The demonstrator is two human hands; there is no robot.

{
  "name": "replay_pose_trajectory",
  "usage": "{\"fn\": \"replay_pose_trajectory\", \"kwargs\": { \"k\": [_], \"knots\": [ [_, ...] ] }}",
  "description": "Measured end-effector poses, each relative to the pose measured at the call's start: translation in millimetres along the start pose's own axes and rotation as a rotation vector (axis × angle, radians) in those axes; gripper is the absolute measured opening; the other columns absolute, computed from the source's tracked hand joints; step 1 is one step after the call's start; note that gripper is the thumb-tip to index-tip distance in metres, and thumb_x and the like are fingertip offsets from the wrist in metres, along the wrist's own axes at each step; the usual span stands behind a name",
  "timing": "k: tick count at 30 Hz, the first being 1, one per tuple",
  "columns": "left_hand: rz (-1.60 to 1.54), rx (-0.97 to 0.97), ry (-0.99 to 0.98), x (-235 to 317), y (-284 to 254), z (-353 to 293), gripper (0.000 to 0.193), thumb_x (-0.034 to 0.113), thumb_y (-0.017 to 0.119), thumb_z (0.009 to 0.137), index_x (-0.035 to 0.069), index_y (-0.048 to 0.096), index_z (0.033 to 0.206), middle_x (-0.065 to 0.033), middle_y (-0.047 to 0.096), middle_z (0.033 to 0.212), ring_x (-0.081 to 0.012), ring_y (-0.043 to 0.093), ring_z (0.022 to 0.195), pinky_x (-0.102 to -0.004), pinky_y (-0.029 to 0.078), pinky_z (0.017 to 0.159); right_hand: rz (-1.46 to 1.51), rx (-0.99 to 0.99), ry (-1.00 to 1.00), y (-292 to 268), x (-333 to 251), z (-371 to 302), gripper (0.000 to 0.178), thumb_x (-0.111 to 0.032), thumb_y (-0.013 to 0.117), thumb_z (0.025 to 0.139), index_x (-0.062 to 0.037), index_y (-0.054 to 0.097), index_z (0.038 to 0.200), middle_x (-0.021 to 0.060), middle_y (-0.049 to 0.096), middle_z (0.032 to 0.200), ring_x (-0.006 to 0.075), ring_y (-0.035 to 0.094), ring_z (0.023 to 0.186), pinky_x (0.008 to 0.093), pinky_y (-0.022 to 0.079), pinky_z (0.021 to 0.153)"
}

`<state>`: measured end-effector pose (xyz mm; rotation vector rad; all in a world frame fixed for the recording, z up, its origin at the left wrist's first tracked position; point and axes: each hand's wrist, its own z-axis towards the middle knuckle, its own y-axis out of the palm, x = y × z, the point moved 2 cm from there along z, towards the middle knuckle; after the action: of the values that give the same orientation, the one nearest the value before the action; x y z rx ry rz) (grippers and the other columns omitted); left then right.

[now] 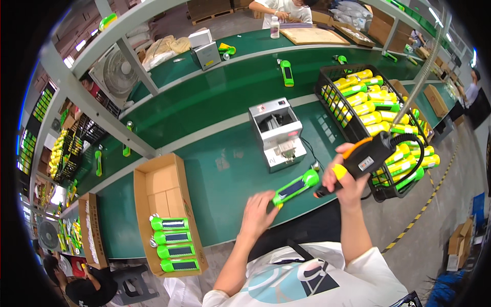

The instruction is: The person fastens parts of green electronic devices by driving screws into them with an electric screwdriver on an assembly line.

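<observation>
My left hand [259, 211] grips the near-left end of a green solar flashlight [294, 188], which has a dark panel along its side and a round head pointing right. In my right hand [349, 185] is a black electric screwdriver [369, 157] with an orange part, its tip beside the flashlight's head. A yellow cover [339, 171] sits on one finger of that hand. Behind the flashlight stands a grey metal machine [276, 134] with a cable. To the left, a cardboard box [162, 176] holds several green flashlights [173, 237] in a row.
On the right a black crate [327, 97] is heaped with yellow and green flashlights. A conveyor belt [204, 97] crosses behind, carrying a green flashlight [287, 73]. A coiled hose [420, 77] hangs at right. Across the belt, a person [289, 13] sits near a bottle [274, 27].
</observation>
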<state>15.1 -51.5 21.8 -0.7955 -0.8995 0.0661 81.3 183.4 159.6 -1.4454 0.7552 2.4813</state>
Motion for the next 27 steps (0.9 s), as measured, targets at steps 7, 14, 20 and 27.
{"fn": "replay_pose_trajectory", "kwargs": {
  "k": [7,14,20,27],
  "knots": [
    [0.052,0.325,-0.381,-6.5,-90.9,-79.0,0.042,-0.001,0.089,0.077,-0.003,0.071,0.115,-0.0154,0.074,0.115,-0.0218,0.074,0.1,-0.0333,0.062,0.086,0.003,0.1,-0.001,-85.4,-9.6,-16.5,0.044,-0.01,0.071,0.093,0.0049,0.049,0.129,0.0053,0.055,0.07,0.0141,0.053,0.046,0.0296,0.047,0.046],
    [0.129,0.601,-0.365,-67.0,-107.7,57.2,0.042,0.002,0.089,0.077,0.002,0.073,0.115,-0.0131,0.076,0.115,-0.0238,0.073,0.096,-0.0331,0.06,0.08,0.049,-0.097,0.037,-121.7,-4.1,0.8,0.051,-0.011,0.08,0.09,0.0066,0.051,0.129,0.0067,0.057,0.07,0.016,0.057,0.049,0.0315,0.052,0.049],
    [0.165,0.619,-0.229,-155.2,-56.6,283.3,0.039,0.012,0.087,0.08,-0.002,0.066,0.109,-0.0186,0.07,0.108,-0.0386,0.069,0.099,-0.0444,0.056,0.085,-0.084,-0.028,0.215,-121.0,2.7,24.6,0.052,0.0,0.079,0.084,0.0041,0.053,0.13,0.0101,0.063,0.075,0.0187,0.062,0.059,0.0314,0.055,0.057],
    [0.295,0.379,-0.382,-201.0,-49.2,320.6,0.043,0.014,0.084,0.083,0.004,0.062,0.119,-0.0183,0.066,0.123,-0.0411,0.065,0.114,-0.0493,0.056,0.094,-0.232,-0.082,0.071,-114.5,25.7,51.2,0.058,-0.011,0.08,0.09,0.003,0.049,0.137,0.0085,0.062,0.086,0.0184,0.062,0.075,0.034,0.051,0.076]
  ]
}}
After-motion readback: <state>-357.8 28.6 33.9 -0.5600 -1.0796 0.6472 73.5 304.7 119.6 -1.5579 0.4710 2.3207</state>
